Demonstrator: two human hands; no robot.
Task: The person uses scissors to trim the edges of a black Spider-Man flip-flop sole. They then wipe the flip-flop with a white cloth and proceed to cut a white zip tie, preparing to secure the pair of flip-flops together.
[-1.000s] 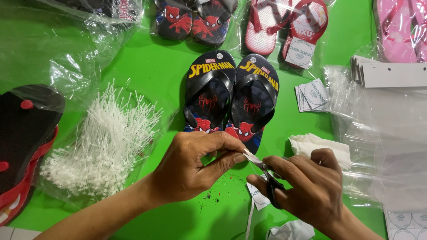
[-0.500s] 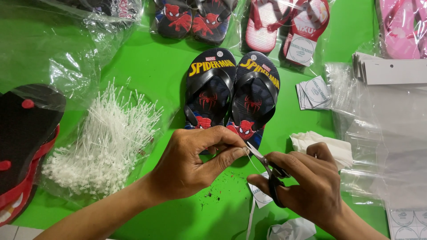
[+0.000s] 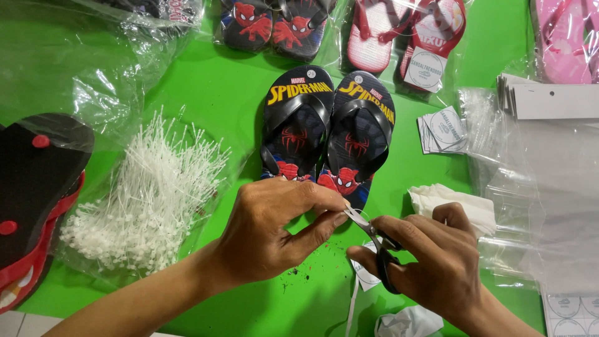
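Observation:
My left hand [image 3: 274,234] pinches something thin and small at its fingertips, right at the heel of a pair of dark blue and black flip-flops [image 3: 327,134] with a red spider print. These lie side by side on the green table [image 3: 218,81]. My right hand [image 3: 437,268] grips small black-handled scissors [image 3: 374,240], whose blades point up-left and meet my left fingertips. What sits between the blades is too small to tell. A white tag [image 3: 365,278] lies under the scissors.
A heap of white plastic ties [image 3: 146,193] lies left. A black and red sandal [image 3: 34,187] is at the far left. Bagged sandals [image 3: 399,37] line the back, and clear bags [image 3: 543,187], round labels [image 3: 443,128] and white card headers [image 3: 555,100] fill the right.
Both hands have shifted slightly downward and right, staying joined at the fingertips near the flip-flop heels. The scissors keep their angle.

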